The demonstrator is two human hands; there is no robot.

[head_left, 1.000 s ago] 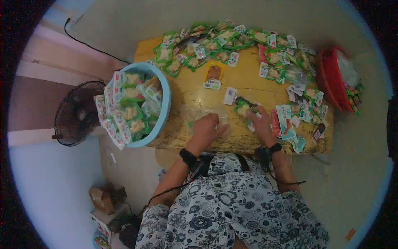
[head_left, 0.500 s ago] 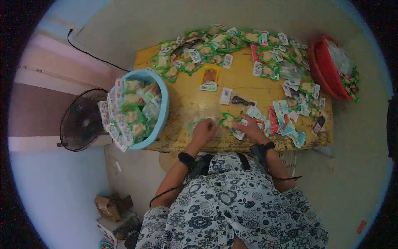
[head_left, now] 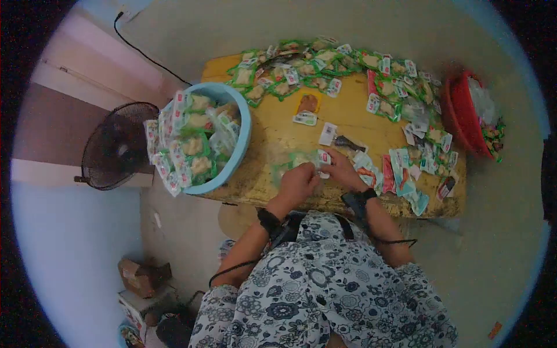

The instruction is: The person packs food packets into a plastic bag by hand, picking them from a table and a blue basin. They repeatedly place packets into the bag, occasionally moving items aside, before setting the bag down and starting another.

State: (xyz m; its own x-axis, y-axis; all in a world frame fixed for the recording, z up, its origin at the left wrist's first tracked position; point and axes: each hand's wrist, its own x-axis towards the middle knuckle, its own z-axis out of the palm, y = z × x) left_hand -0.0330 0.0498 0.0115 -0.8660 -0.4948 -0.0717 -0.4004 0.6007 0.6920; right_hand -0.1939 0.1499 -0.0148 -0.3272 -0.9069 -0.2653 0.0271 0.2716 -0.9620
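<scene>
The person's left hand point(head_left: 297, 181) and right hand point(head_left: 342, 171) meet at the near edge of a worn yellow wooden table point(head_left: 278, 136), both working on one small green-and-white snack packet point(head_left: 310, 159) that lies on the tabletop between them, just in front of the person's floral-patterned top point(head_left: 325, 284). The left hand's fingers are curled down over the packet's left part, pinching or pressing it (the view is too small to say which). The right hand's fingers are bent inward and touch the packet's right end, near its white label; how tightly they grip cannot be told. Each wrist carries a dark band with a thin cable running back along the arm.

To the left, overhanging the table edge, sits a round light-blue plastic basin point(head_left: 241, 142) heaped with the same green-edged packets. A long band of these packets point(head_left: 325, 64) covers the far side of the table, and a looser scatter point(head_left: 418, 156) lies just beside the right hand. A single orange packet point(head_left: 308, 103) rests alone near the middle. A red plastic basket point(head_left: 464, 113) stands at the right end. On the floor to the left is a black round fan point(head_left: 116, 145).
</scene>
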